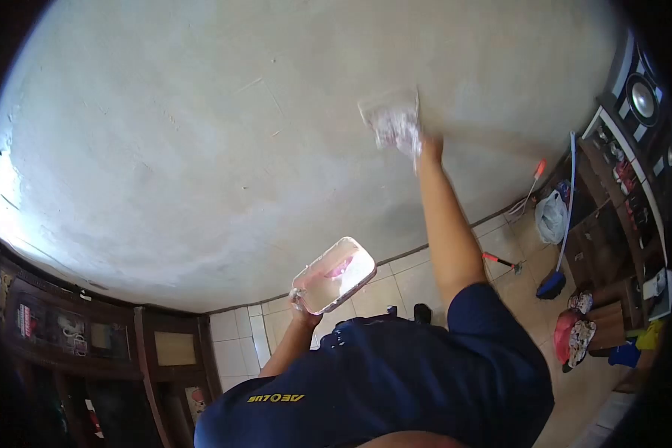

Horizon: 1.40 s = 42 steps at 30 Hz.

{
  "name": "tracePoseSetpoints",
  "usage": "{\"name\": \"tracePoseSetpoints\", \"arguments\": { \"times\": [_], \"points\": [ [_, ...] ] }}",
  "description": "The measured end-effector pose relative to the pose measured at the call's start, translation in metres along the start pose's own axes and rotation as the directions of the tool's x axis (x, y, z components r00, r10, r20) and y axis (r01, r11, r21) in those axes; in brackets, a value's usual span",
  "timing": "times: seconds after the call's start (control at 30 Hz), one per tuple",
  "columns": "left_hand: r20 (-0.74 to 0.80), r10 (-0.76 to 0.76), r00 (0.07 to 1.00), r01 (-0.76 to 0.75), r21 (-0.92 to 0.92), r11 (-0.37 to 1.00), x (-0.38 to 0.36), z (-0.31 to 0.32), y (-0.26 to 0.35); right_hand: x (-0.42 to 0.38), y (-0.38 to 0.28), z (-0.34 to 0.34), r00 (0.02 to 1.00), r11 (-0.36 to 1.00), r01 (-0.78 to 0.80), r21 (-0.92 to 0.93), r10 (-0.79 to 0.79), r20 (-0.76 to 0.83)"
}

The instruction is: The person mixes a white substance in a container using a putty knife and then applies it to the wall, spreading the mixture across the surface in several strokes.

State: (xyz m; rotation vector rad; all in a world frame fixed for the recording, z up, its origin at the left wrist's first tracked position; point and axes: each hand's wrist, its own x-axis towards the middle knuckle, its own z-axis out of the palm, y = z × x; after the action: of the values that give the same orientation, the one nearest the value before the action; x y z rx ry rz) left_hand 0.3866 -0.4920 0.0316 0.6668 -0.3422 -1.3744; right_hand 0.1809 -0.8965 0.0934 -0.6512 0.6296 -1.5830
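Observation:
My right hand [430, 149] is raised with the arm stretched out, its fingers closed around a wide putty knife [390, 119]. The blade is smeared with white paste and lies close against the grey-white wall [276, 127]; blur hides its exact shape. Lower down, my left hand [301, 305] grips one end of a white rectangular tub [334, 278], tilted so that its inside shows. Some pinkish-white paste [341, 267] sits inside the tub. White smears cover the fingers of this hand.
Dark wooden cabinets [145, 351] stand at the lower left. On the right are a shelf unit [612, 216], a speaker [642, 98], a blue broom [552, 284], a plastic bag [551, 218] and a red-handled tool [500, 260] on the tiled floor [407, 287].

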Motion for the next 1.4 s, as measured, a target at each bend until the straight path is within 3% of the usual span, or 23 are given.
{"name": "tracePoseSetpoints", "arguments": {
  "times": [0.03,0.07,0.1,0.2,0.3,0.4,0.47,0.53,0.6,0.7,0.73,0.77,0.8,0.83,0.9,0.93,0.97,1.07,1.13,1.2,1.27,1.33,1.4],
  "points": [
    [-0.002,0.003,1.000,-0.004,-0.006,1.000,0.004,-0.008,-0.003,-0.034,0.021,-0.029,0.989,1.000,0.023,-0.009,-0.024,-0.146],
    [0.007,0.037,0.999,-0.037,0.284,0.958,0.007,-0.024,-0.007,-0.072,0.019,-0.045,0.914,0.938,-0.344,-0.049,0.322,-0.248],
    [0.027,0.067,0.997,-0.071,0.551,0.832,0.011,-0.034,-0.008,-0.085,0.057,-0.093,0.892,0.924,-0.362,-0.122,0.305,-0.333],
    [-0.008,0.058,0.998,-0.048,0.448,0.892,0.017,-0.033,-0.003,-0.135,0.078,-0.154,0.839,0.878,-0.479,-0.015,0.452,-0.303],
    [-0.034,0.037,0.999,-0.026,0.275,0.961,0.023,-0.024,-0.001,-0.133,0.003,-0.099,0.849,0.882,-0.457,0.120,0.472,-0.236],
    [-0.070,0.000,0.998,0.006,0.086,0.996,0.011,-0.023,0.000,-0.140,-0.095,0.002,0.951,0.950,-0.304,0.069,0.307,-0.040],
    [-0.085,-0.030,0.996,0.026,-0.045,0.999,0.004,-0.024,-0.001,-0.068,-0.171,0.082,0.993,0.995,-0.071,0.069,0.064,0.103],
    [-0.063,-0.051,0.997,0.047,-0.066,0.997,0.004,-0.022,-0.003,-0.076,-0.229,0.147,0.950,0.980,0.167,0.104,-0.188,0.249],
    [-0.002,-0.026,1.000,0.026,-0.041,0.999,0.002,-0.012,-0.002,-0.070,-0.256,0.190,0.862,0.952,0.232,0.200,-0.296,0.412],
    [0.016,0.028,0.999,-0.028,-0.027,0.999,-0.011,0.021,0.006,-0.026,-0.211,0.181,0.866,0.969,0.179,0.171,-0.237,0.440],
    [0.001,0.051,0.999,-0.051,-0.020,0.998,-0.012,0.023,0.007,-0.021,-0.177,0.160,0.957,0.970,0.236,-0.054,-0.223,0.188],
    [0.000,0.056,0.998,-0.056,-0.018,0.998,-0.013,0.021,0.008,-0.043,-0.154,0.135,0.987,0.984,0.105,-0.144,-0.085,0.136],
    [0.024,0.062,0.998,-0.062,-0.010,0.998,-0.012,0.018,0.008,0.008,-0.071,0.075,0.986,0.980,0.167,-0.112,-0.166,0.018],
    [0.049,0.070,0.996,-0.070,-0.005,0.998,-0.010,0.015,0.006,-0.047,-0.055,0.052,0.970,0.985,0.149,-0.086,-0.163,-0.182],
    [0.051,0.085,0.995,-0.092,0.173,0.981,-0.006,0.002,0.002,-0.093,0.006,-0.038,0.981,0.976,-0.179,-0.121,0.168,-0.100],
    [0.063,0.098,0.993,-0.114,0.351,0.929,-0.003,0.000,0.001,-0.111,0.036,-0.072,0.955,0.973,-0.210,-0.100,0.181,-0.237],
    [0.070,0.101,0.992,-0.119,0.351,0.929,-0.001,0.001,0.002,-0.137,0.044,-0.098,0.962,0.952,-0.252,-0.175,0.227,-0.150],
    [0.081,0.076,0.994,-0.108,0.527,0.843,-0.004,0.004,0.009,-0.161,0.043,-0.108,0.911,0.877,-0.390,-0.280,0.323,-0.257],
    [0.021,0.009,1.000,-0.008,-0.053,0.999,-0.007,0.005,0.006,-0.151,-0.009,-0.065,0.880,0.882,-0.471,0.017,0.471,-0.065],
    [0.049,0.007,0.999,-0.007,-0.019,1.000,0.001,-0.014,0.002,-0.163,-0.068,-0.003,0.929,0.928,-0.370,-0.036,0.371,0.008],
    [0.098,0.020,0.995,-0.016,-0.040,0.999,0.003,-0.028,-0.004,-0.068,-0.159,0.085,0.973,0.997,-0.070,0.031,0.062,0.224],
    [-0.016,-0.048,0.999,0.046,-0.091,0.995,-0.001,-0.016,0.000,-0.055,-0.217,0.144,0.874,0.963,0.216,0.159,-0.263,0.408],
    [0.073,0.014,0.997,-0.010,-0.056,0.998,-0.002,-0.014,-0.003,-0.053,-0.228,0.174,0.891,0.970,0.219,0.104,-0.242,0.385]
  ]
}}
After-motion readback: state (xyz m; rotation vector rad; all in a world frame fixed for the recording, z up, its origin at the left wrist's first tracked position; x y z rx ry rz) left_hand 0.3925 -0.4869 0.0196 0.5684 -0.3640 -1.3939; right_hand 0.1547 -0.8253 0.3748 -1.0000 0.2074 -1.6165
